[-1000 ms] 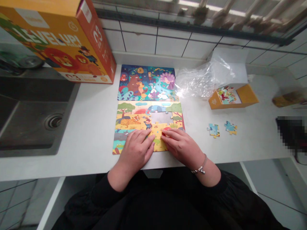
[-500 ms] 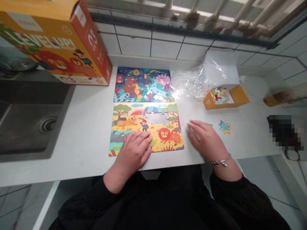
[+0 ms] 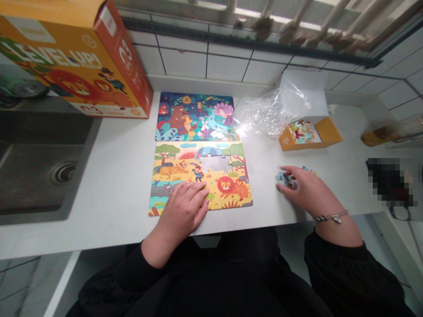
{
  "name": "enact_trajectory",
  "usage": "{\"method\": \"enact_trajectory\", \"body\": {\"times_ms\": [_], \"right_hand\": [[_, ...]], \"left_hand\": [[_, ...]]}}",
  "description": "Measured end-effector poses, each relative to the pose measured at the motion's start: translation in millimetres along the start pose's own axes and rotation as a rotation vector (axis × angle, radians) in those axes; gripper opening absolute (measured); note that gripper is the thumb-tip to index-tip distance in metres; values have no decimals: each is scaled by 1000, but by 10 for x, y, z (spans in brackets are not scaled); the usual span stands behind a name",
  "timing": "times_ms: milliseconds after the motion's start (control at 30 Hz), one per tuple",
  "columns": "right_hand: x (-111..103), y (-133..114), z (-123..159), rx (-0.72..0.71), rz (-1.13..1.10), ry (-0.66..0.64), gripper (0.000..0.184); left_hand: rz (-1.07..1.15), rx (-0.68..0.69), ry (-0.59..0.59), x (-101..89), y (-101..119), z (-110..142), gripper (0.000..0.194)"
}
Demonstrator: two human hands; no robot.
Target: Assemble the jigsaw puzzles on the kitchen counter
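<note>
My left hand (image 3: 184, 203) lies flat over the lower left part of the savanna jigsaw puzzle (image 3: 228, 198), fingers stretched out. This puzzle shows a leopard, an explorer and lions, with a gap below the blue elephant where the white counter shows through. To the right of it, my right hand (image 3: 306, 188) has thumb and fingers closed about the edges of a bluish puzzle piece (image 3: 282, 178) at the counter. Another puzzle piece (image 3: 309, 170) is partly hidden behind that hand. A dark forest jigsaw puzzle (image 3: 198, 116) adjoins the savanna one on its far side.
A large orange puzzle box (image 3: 79, 66) stands at the back left beside the sink (image 3: 39, 176). Crumpled clear plastic wrap (image 3: 264, 112) lies right of the forest puzzle. Beyond my right hand is a small open yellow box (image 3: 327, 134) with colourful pieces inside.
My right hand has moved right, away from the savanna puzzle, and its fingers have closed about the bluish puzzle piece. My left hand has stayed in place.
</note>
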State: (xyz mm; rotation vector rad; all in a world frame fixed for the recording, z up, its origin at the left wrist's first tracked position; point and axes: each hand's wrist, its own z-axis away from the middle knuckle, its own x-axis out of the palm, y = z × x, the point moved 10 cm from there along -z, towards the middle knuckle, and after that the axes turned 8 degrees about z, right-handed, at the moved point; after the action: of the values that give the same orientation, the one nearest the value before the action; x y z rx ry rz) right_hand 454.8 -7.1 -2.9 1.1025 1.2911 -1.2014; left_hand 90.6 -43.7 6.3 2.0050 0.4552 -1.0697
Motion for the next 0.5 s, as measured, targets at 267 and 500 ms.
{"method": "enact_trajectory", "body": {"times_ms": [267, 500], "right_hand": [[-14, -253, -107, -21, -123, -2, 52], [-37, -1079, -15, -242, -247, -14, 37]], "left_hand": [[-1, -9, -17, 26, -24, 16, 25], [1, -14, -13, 7, -17, 0, 25]]}}
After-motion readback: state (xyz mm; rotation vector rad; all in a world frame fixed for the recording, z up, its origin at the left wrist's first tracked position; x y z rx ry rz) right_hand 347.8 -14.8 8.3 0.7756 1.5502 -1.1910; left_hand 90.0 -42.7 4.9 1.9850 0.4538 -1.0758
